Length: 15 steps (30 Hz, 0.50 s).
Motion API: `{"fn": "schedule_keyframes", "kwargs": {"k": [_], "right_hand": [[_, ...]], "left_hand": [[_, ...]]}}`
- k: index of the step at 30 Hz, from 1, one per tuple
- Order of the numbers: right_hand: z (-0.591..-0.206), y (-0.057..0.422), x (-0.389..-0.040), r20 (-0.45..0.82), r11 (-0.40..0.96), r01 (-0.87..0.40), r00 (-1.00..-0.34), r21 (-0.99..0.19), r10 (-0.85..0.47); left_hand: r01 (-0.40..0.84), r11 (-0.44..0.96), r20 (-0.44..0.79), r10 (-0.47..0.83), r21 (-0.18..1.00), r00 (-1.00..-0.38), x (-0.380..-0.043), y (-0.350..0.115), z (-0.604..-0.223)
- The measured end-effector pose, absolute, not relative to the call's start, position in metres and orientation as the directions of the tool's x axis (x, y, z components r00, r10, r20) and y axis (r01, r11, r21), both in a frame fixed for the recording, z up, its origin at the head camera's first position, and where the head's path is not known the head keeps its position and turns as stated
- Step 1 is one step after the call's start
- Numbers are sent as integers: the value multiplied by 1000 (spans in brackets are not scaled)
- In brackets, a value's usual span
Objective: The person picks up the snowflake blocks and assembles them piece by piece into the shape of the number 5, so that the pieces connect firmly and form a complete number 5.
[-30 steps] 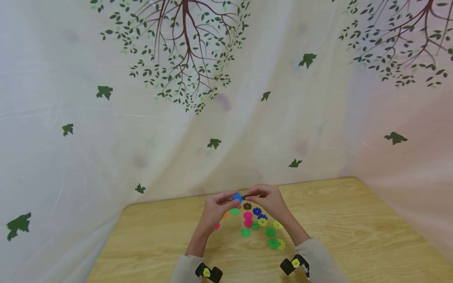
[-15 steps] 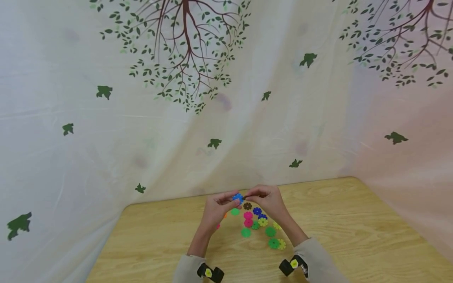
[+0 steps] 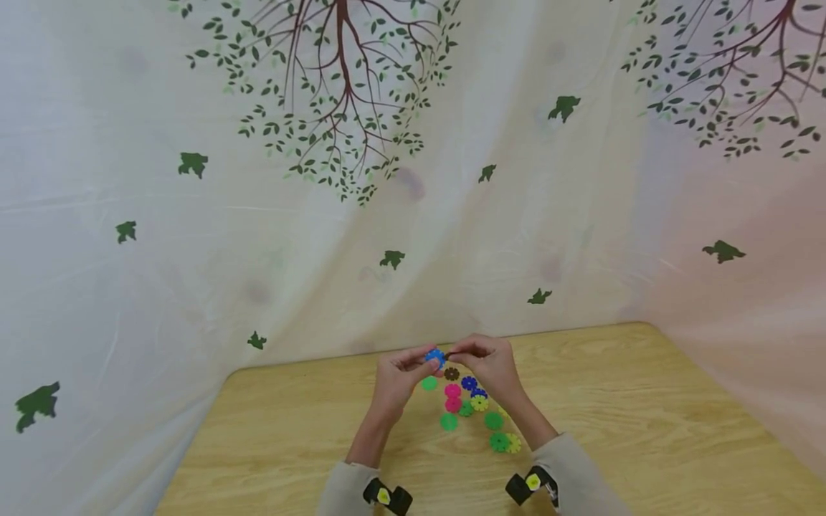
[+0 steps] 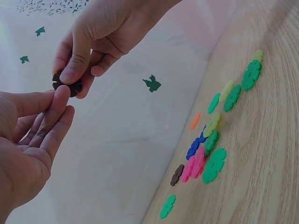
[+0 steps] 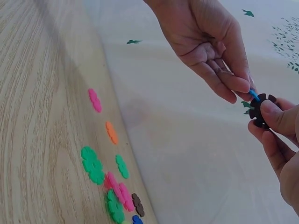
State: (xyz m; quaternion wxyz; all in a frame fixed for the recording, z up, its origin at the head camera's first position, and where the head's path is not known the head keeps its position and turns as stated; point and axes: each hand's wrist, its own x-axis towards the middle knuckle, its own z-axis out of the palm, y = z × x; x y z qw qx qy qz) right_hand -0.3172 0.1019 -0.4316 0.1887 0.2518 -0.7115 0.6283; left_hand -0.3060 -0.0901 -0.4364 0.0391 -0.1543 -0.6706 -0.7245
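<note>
Thumb and fingertips of my left hand (image 3: pixel 395 380) pinch a blue notched plastic disc (image 3: pixel 434 357), raised over the far part of the table. My right hand (image 3: pixel 492 364) pinches a dark brown notched disc (image 5: pixel 260 111) between thumb and forefinger. The right wrist view shows the blue disc (image 5: pixel 253 94) edge-on, its rim meeting a notch of the brown one. In the left wrist view the left hand (image 4: pixel 35 126) hides the blue disc, while the brown disc (image 4: pixel 67 86) shows under the right thumb.
Several loose flower-shaped discs lie on the wooden table (image 3: pixel 271 444) below the hands: pink (image 3: pixel 453 391), green (image 3: pixel 493 421), yellow (image 3: pixel 480 403), dark blue (image 3: pixel 469 383) and another brown disc (image 3: pixel 452 374). A pale printed curtain (image 3: pixel 310 287) hangs behind the table's back edge.
Both hands keep their pinch with the two discs held together. The forearms have shifted very slightly inward, and the left hand now covers the orange and pink discs beside it.
</note>
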Motion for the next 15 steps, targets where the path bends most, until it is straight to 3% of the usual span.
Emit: {"fn": "schedule_keyframes", "kwargs": {"k": [15], "right_hand": [[-433, 98, -315, 570, 91, -575, -818, -813, -77]], "left_hand": [[245, -161, 269, 142, 956, -953, -305, -87, -438]]}}
